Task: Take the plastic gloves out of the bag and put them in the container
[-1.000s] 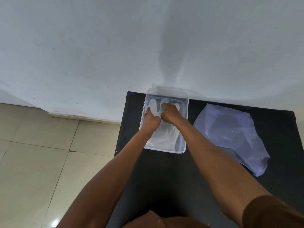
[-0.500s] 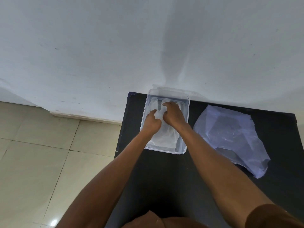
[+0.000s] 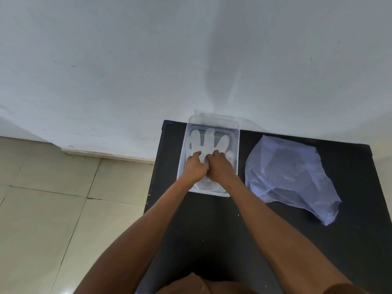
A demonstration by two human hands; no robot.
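Observation:
A clear plastic container [image 3: 184, 149] stands at the far left of the black table [image 3: 212, 225]. The translucent plastic gloves [image 3: 210, 139] lie flat inside it, their fingers spread toward the wall. Both my hands are inside the container, side by side on the palm part of the gloves. My left hand [image 3: 195, 166] and my right hand [image 3: 219, 167] have curled fingers, with the fingertips pinching the glove plastic. The near part of the gloves is hidden under my hands. The pale blue plastic bag [image 3: 286, 172] lies crumpled on the table, right of the container.
A white wall [image 3: 191, 60] rises directly behind the table. The table's left edge drops to a beige tiled floor [image 3: 53, 198]. The container's clear lid [image 3: 246, 122] seems to lean behind it against the wall.
Both hands have slid back from the glove fingertips toward me, onto the palm area. The glove fingers now show, spread flat at the container's far end.

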